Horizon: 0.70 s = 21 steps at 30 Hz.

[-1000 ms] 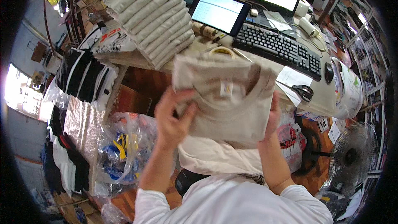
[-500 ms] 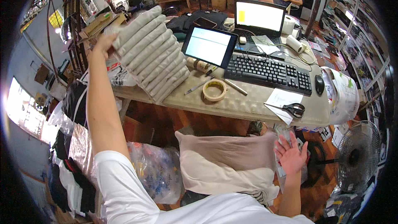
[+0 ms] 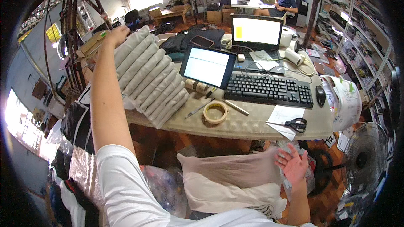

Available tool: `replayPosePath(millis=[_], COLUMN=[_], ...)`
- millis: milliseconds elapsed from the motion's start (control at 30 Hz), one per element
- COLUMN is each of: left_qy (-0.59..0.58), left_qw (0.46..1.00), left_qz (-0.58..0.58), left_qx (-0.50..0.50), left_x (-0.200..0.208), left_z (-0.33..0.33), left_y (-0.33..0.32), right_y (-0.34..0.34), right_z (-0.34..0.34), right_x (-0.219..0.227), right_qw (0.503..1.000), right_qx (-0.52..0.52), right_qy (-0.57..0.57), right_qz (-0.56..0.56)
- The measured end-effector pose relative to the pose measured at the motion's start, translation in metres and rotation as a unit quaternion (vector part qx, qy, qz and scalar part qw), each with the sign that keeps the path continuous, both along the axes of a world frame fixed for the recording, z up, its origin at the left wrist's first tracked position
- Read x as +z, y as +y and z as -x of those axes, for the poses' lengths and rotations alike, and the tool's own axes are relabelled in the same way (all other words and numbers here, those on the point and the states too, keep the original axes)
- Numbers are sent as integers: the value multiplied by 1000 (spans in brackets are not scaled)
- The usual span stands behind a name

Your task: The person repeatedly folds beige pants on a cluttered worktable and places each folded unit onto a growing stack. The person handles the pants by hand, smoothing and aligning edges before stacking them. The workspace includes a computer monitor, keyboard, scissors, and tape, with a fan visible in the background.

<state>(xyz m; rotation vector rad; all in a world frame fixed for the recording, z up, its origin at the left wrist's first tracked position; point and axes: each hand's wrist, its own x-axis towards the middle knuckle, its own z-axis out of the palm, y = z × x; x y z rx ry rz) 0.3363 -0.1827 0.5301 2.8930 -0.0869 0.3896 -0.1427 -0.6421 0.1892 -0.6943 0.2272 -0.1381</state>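
A stack of folded light grey cloth pieces (image 3: 149, 82) lies slanted on the table's left part, its folds fanned in a row. My left hand (image 3: 116, 37) is stretched out to the stack's far left end, fingers reaching over that corner; whether it touches the cloth is unclear. Low on the right, my right hand (image 3: 291, 164) is raised with palm up and fingers spread, holding nothing. It hovers by the right edge of a beige cloth bundle (image 3: 231, 180) that lies in front of me, below the table edge.
On the table (image 3: 252, 128) are a tablet (image 3: 208, 67), a keyboard (image 3: 269, 91), a laptop (image 3: 256, 31), a mouse (image 3: 320, 96), a tape roll (image 3: 215, 112), pens and scissors (image 3: 296, 124). A fan (image 3: 362, 157) stands at right. Another person (image 3: 282, 4) sits far back.
The view has tilted up, so the table sits lower in the picture. My left hand has shifted from the stack's left side to its far corner. My right hand stays spread.
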Motion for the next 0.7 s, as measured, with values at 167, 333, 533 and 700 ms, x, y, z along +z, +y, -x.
replayPosePath(millis=[167, 333, 533, 700], left_qy=[245, 234, 49, 32], left_qw=[959, 967, 989, 984], left_qz=[138, -52, -105, -60], left_qx=[11, -89, -89, -166], left_x=[-34, -23, -54, -89], left_z=[32, 81, 40, 49], left_y=[-38, -79, -31, -34], right_y=[-7, -17, -12, -9], right_z=[30, 56, 31, 40], right_x=[-26, -31, -38, -39], right_qw=[999, 995, 997, 998], right_qx=[-10, -41, 21, 18], right_qy=[50, 95, 71, 66], right_qz=[1, 16, 20, -1])
